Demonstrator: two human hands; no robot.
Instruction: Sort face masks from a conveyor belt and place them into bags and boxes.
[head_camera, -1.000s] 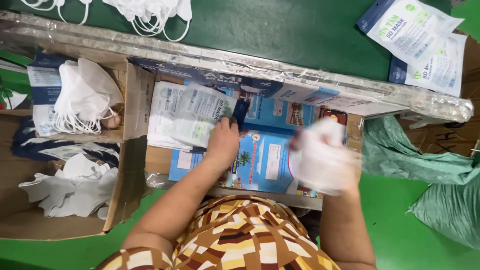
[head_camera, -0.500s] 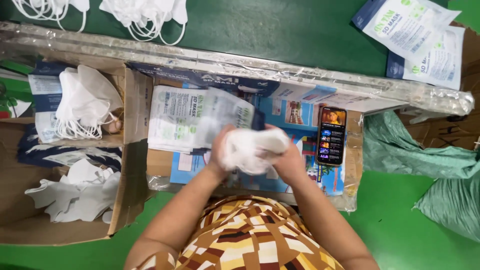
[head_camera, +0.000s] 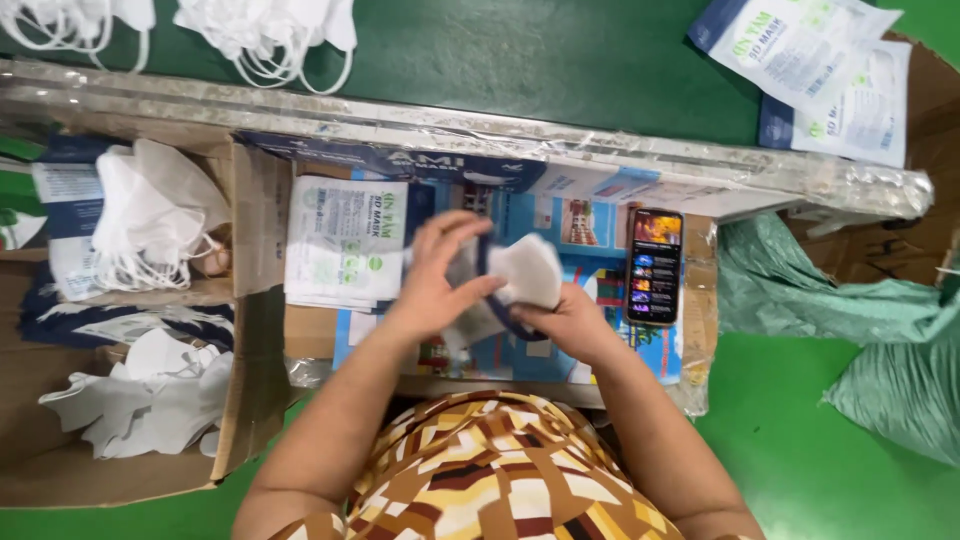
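Over the middle of a cardboard work surface (head_camera: 310, 335), my left hand (head_camera: 435, 280) grips the open mouth of a clear plastic pouch (head_camera: 470, 300) with a dark blue edge. My right hand (head_camera: 555, 320) holds a white folded face mask (head_camera: 525, 270) against that opening, partly inside it. A stack of flat printed pouches (head_camera: 345, 240) lies just left of my hands.
A phone (head_camera: 653, 265) with a lit screen lies to the right. A cardboard box (head_camera: 240, 400) on the left holds loose white masks (head_camera: 150, 215). More masks (head_camera: 270, 35) and filled pouches (head_camera: 810, 60) lie beyond a plastic-wrapped bar (head_camera: 640, 155). Green plastic bags (head_camera: 880, 340) sit right.
My right hand brought the mask from the right to the middle, uncovering the phone. My left hand lifted a pouch off the stack, and both hands now meet at it.
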